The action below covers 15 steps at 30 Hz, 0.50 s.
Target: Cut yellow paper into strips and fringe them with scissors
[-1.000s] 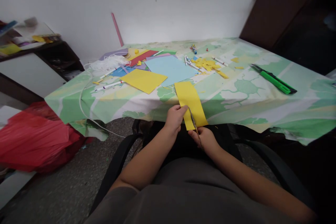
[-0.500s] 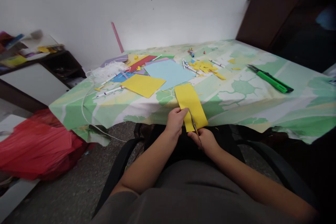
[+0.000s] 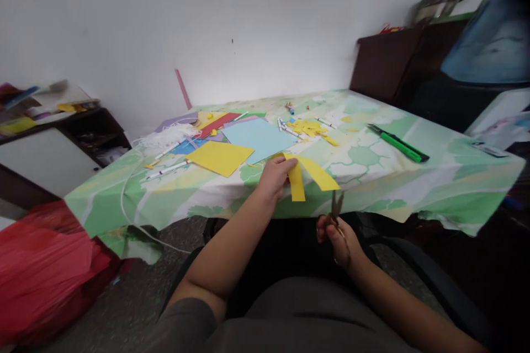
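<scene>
My left hand [image 3: 273,177] pinches a piece of yellow paper [image 3: 296,183] over the front edge of the table. The paper shows as two strips: one hangs straight down, the other [image 3: 321,175] slants off to the right. Whether the strips are still joined behind my fingers is hard to see. Lower and to the right, my right hand [image 3: 337,240] grips a pair of scissors [image 3: 336,207], blades pointing up and slightly parted. The scissors are apart from the paper, just below the slanting strip's end.
On the patterned tablecloth [image 3: 223,198] lie a yellow sheet [image 3: 221,158], a light blue sheet [image 3: 259,138], yellow scraps [image 3: 308,128], several markers, white string [image 3: 169,135] and a green utility knife [image 3: 399,143]. A red plastic bag [image 3: 49,276] is on the floor at left.
The scissors have come out of the yellow paper and moved down and right with my right hand. The paper, one cut piece before, now shows two separated strips. The view has tilted up and right.
</scene>
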Tool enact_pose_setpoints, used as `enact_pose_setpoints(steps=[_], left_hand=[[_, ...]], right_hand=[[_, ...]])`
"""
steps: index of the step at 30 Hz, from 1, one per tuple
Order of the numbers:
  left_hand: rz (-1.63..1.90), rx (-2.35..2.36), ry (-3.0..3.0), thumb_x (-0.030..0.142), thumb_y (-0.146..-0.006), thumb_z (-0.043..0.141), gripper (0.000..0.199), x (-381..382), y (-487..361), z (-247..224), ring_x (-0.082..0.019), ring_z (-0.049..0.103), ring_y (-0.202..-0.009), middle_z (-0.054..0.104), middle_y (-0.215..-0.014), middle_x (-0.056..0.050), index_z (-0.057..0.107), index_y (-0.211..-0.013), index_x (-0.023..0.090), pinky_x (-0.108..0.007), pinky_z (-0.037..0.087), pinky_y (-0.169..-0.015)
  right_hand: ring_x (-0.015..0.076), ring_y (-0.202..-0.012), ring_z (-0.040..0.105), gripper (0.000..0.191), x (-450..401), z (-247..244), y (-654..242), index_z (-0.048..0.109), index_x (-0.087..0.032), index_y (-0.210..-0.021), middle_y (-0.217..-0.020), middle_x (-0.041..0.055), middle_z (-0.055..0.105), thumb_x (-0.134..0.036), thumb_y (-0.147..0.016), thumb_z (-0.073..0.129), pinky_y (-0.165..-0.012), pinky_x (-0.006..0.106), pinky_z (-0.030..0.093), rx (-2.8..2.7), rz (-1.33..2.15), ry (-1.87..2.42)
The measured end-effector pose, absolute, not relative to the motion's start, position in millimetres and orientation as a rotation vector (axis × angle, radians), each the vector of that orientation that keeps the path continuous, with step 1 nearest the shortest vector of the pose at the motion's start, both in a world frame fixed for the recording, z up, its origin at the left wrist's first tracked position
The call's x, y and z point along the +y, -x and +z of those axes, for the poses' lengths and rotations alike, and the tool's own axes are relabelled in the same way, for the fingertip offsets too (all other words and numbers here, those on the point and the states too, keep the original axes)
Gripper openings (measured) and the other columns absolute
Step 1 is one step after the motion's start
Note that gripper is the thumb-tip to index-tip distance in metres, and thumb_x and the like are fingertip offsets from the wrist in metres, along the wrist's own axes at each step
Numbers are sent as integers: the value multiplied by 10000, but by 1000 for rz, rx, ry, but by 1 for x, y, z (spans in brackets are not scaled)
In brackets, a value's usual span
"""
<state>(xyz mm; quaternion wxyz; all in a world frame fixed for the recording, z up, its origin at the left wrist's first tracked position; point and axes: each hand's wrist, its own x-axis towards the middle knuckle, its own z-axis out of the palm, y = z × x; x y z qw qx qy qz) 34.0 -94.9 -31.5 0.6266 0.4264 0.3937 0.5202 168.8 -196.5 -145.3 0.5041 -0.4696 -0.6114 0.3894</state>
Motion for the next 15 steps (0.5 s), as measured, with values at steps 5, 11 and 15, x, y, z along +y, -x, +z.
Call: enact_pose_setpoints(steps=[5,11,15], left_hand=[[879,628,-1121,189,-568,637,171,-58,-56,-2,-97,531,-577,585,-650,-21,565,-709,124,-237,419,-589],[881,866,-995,179,-684,550,91,-20,-63,-12,-112,545,-574,570,-616,-24,553,-730,101,-254,433,-585],[894,1023,-932,251,-783,457,178,-13,-53,-21,-89,531,-627,561,-747,-20,530,-839,99,-253,449,-576]], right_hand=[[125,-529,468,305,-188,-121,-195,489,-181,-767,-580,-9,480,-479,-727,439,-515,283,390,-1090,754,955],[128,-535,514,332,-169,-85,-216,505,-169,-724,-608,7,525,-499,-696,473,-508,288,429,-934,723,988],[134,-505,529,394,-165,-81,-210,512,-157,-686,-585,20,551,-550,-649,494,-486,289,444,-944,828,1102]])
